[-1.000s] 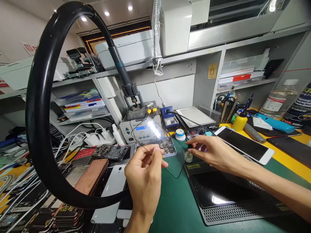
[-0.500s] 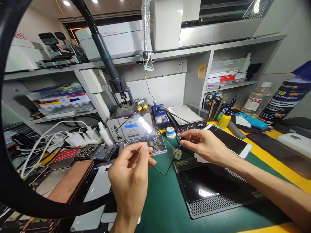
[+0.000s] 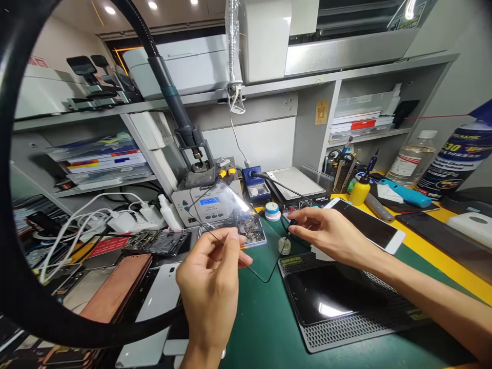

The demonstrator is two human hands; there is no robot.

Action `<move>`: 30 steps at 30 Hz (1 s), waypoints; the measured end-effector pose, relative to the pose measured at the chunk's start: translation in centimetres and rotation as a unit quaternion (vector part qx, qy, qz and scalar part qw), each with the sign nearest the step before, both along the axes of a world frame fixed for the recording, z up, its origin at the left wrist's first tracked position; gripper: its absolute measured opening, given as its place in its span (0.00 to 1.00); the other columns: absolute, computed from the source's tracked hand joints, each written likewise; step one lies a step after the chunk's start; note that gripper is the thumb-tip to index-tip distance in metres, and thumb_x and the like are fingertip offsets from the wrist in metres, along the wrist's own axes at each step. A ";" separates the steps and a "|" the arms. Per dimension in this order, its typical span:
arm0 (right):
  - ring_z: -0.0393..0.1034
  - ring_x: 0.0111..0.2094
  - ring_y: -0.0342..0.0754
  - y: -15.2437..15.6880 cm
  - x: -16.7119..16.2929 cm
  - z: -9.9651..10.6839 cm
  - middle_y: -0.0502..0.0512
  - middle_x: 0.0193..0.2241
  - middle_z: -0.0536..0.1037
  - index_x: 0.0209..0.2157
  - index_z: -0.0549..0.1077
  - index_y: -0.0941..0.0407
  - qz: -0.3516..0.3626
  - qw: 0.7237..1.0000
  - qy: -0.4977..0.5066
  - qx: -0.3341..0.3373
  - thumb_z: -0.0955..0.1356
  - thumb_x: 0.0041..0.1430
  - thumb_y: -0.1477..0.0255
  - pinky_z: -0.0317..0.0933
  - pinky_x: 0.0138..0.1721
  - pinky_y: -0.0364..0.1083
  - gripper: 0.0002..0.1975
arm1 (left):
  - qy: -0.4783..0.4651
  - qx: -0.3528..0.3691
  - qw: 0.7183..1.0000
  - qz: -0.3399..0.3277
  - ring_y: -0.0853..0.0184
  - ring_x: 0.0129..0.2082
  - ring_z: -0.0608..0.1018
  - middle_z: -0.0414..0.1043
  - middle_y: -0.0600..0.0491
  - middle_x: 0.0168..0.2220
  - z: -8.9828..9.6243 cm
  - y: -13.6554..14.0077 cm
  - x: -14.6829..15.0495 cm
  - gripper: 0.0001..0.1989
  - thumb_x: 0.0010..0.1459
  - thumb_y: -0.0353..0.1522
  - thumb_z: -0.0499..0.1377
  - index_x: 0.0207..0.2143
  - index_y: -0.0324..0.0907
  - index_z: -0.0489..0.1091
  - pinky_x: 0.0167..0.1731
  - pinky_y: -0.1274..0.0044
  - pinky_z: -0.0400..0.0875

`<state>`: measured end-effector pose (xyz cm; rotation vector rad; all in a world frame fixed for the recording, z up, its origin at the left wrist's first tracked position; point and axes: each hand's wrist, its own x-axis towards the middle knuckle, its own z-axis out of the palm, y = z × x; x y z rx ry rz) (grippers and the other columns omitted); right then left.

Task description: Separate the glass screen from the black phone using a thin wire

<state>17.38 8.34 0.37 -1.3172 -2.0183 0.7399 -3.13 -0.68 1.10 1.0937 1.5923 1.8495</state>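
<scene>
Between its thumb and fingers, my left hand (image 3: 211, 287) pinches a clear glass panel (image 3: 263, 264) with a thin black border, held tilted above the table. My right hand (image 3: 334, 233) is closed in a pinch on a small black piece (image 3: 292, 222), whose kind I cannot make out. That piece is right beside the glass panel's far right edge, above a small round jar (image 3: 284, 247). Below my right wrist, a dark phone screen (image 3: 323, 294) lies on a grey perforated mat (image 3: 338, 333).
A white phone (image 3: 365, 223) lies to the right, near a yellow bottle (image 3: 360, 191). Behind the glass stands a grey station with a blue display (image 3: 209, 201). Phone parts and a copper-coloured plate (image 3: 117, 289) crowd the left. A black ring (image 3: 23, 287) frames the left side.
The view has shifted slightly, so most things appear a little further right. Both hands keep their grips, with hardly any other movement.
</scene>
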 end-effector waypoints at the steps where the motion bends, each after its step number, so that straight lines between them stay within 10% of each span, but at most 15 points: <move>1: 0.76 0.35 0.52 -0.1 0.1 0.2 0.55 0.36 0.83 0.44 0.80 0.55 -0.009 1.000 0.010 0.003 0.70 0.60 0.59 0.68 0.36 0.49 0.17 | -0.011 0.003 1.000 -0.010 0.68 0.21 0.78 0.80 0.52 0.27 0.0 0.0 0.0 0.13 0.55 0.42 0.66 0.31 0.41 0.77 0.25 0.77 0.74; 11: 0.78 0.30 0.48 -2.4 0.8 2.3 0.52 0.33 0.84 0.40 0.83 0.49 -0.040 0.927 0.374 -0.016 0.79 0.49 0.63 0.74 0.33 0.46 0.16 | 0.003 -0.023 0.993 -0.113 0.67 0.19 0.78 0.78 0.52 0.24 0.0 -0.4 0.2 0.12 0.56 0.41 0.65 0.30 0.41 0.77 0.22 0.76 0.74; 30: 0.75 0.42 0.51 -5.7 -2.2 0.3 0.50 0.40 0.83 0.42 0.81 0.44 0.013 0.941 0.296 0.163 0.77 0.55 0.71 0.68 0.49 0.50 0.13 | -0.026 -0.058 0.993 -0.095 0.71 0.14 0.74 0.75 0.55 0.20 0.8 -1.3 2.3 0.10 0.53 0.40 0.66 0.29 0.42 0.76 0.16 0.80 0.69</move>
